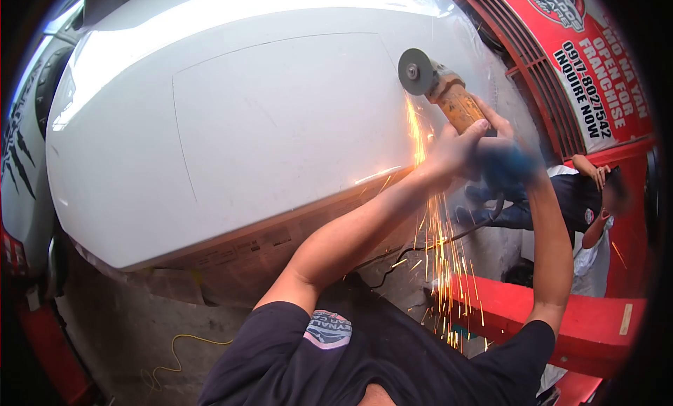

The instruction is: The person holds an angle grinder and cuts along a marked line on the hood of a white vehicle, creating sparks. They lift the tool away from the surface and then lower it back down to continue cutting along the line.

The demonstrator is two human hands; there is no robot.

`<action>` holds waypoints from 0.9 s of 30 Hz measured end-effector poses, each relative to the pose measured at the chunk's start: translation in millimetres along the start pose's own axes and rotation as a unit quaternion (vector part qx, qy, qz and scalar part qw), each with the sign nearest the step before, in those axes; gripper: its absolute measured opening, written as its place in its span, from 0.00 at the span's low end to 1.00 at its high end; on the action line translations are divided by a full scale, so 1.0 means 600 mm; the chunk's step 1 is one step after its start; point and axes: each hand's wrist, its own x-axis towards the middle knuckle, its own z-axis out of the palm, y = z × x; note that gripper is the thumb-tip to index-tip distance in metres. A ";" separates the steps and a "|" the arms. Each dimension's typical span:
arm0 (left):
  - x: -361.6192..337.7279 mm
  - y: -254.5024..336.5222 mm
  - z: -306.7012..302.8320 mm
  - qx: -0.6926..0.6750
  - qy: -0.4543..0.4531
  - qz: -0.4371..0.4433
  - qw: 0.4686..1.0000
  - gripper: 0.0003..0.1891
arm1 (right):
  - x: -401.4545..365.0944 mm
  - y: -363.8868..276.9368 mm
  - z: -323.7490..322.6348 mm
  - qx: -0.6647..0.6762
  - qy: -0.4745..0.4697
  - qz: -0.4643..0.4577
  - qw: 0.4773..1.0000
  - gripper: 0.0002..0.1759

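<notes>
A black T-shirt (392,364) with a small chest logo fills the foreground, both bare arms reaching up from it. Biggest in shot is the white car panel (245,126), curving across the upper left w/ a faint rectangular seam line. At far left, a 2nd vehicle (17,147) carries black claw-mark decals. A red lift arm (582,322) crosses the lower right; above it, a red banner (596,63) reads "OPEN FOR FRANCHISE, INQUIRE NOW" over a phone no. A second person (585,196) in a dark top crouches beneath the banner.

The orange-bodied angle grinder (456,101) sits at the panel's right edge, its grey disc (416,71) against or just beside the white metal (exact contact can't be made out). The left hand (456,150) is wrapped tight round the body from below, thumb up. The right hand (499,136) is closed over the rear, fingers (494,119) lying on top, the rest lost in a blue blur. Sparks (438,217) stream down between the arms. A black cable (420,248) trails below; a yellow cord (179,350) lies on the floor, lower left.
</notes>
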 end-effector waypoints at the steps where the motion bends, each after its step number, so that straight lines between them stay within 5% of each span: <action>1: -0.003 -0.002 0.001 0.000 -0.001 -0.001 1.000 0.38 | -0.001 0.007 -0.001 0.004 -0.004 -0.007 1.000 0.61; 27: 0.011 0.007 -0.010 0.002 -0.004 0.023 1.000 0.34 | 0.018 -0.003 0.000 -0.004 0.006 -0.003 1.000 0.62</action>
